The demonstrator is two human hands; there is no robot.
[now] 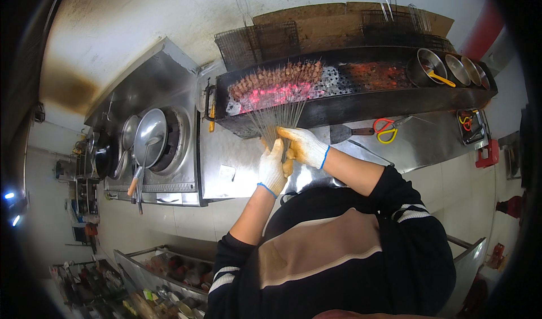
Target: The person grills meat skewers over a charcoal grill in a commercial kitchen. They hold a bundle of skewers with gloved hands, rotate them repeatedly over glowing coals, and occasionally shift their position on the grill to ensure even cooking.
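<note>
Both my hands wear white knit gloves with yellowed palms and fingers. My left hand (273,166) and my right hand (304,146) meet around the lower ends of a fanned bundle of metal skewers (277,120). Small chunks of browned meat (275,77) fill the skewers' far ends, side by side over the left part of a long black charcoal grill (330,108). Pink-glowing charcoal (279,93) lies just in front of the meat. Farther right, more embers (374,75) glow orange-red inside the trough. My fingers partly hide the skewers' near ends.
On the steel counter (241,153) lie a scraper (341,133), scissors with red and yellow handles (385,131) and a thin metal rod. Metal bowls (432,67) stand on the grill's right end. At left is a wok stove with a metal wok (150,136) and ladle. Wire grill baskets lean behind.
</note>
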